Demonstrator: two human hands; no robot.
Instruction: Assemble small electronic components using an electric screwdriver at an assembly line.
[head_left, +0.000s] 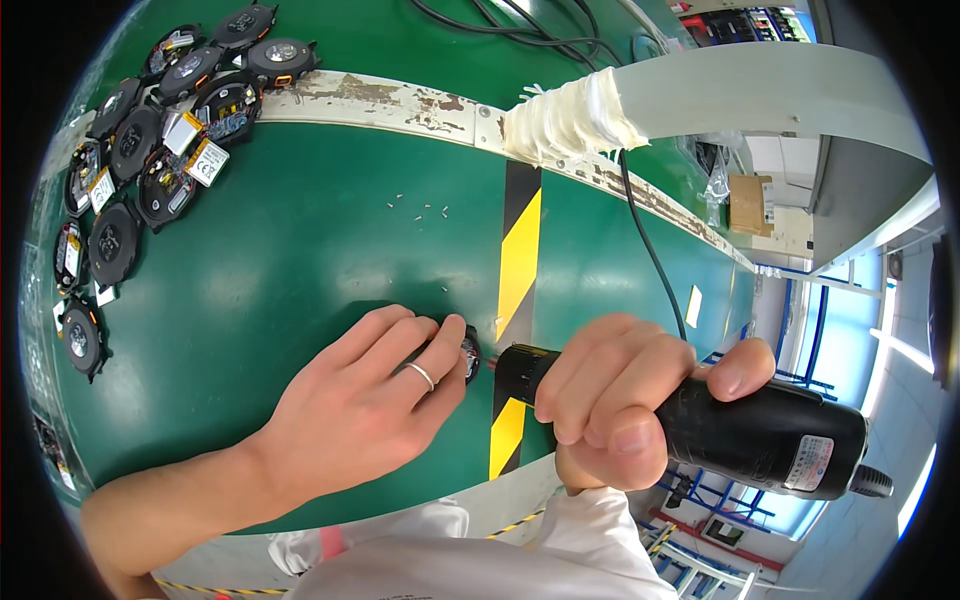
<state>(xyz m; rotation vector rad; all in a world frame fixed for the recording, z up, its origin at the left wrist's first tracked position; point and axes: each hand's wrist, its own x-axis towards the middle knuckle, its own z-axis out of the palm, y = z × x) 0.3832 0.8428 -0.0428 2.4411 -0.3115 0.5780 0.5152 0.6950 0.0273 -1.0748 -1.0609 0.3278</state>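
Note:
My left hand [365, 390], a ring on one finger, curls its fingers over a small round dark watch body [472, 356] on the green mat. Most of that watch body is hidden under the fingers; only its right edge shows. In my right hand [620, 400] is a black electric screwdriver [765, 437], held almost level. Its nose points left at the watch body and comes close to it; I cannot tell whether the bit touches. Several tiny screws [418, 213] lie scattered on the mat beyond my left hand.
Several opened round watch bodies [132, 142], some with silver battery cells [207, 162], cluster at the far left. A worn pale metal strip [390, 100] crosses the green table [300, 220]. Yellow-black tape [520, 245] runs toward me. A tape-wrapped grey arm [740, 92] and a black cord [640, 215] stand at the right.

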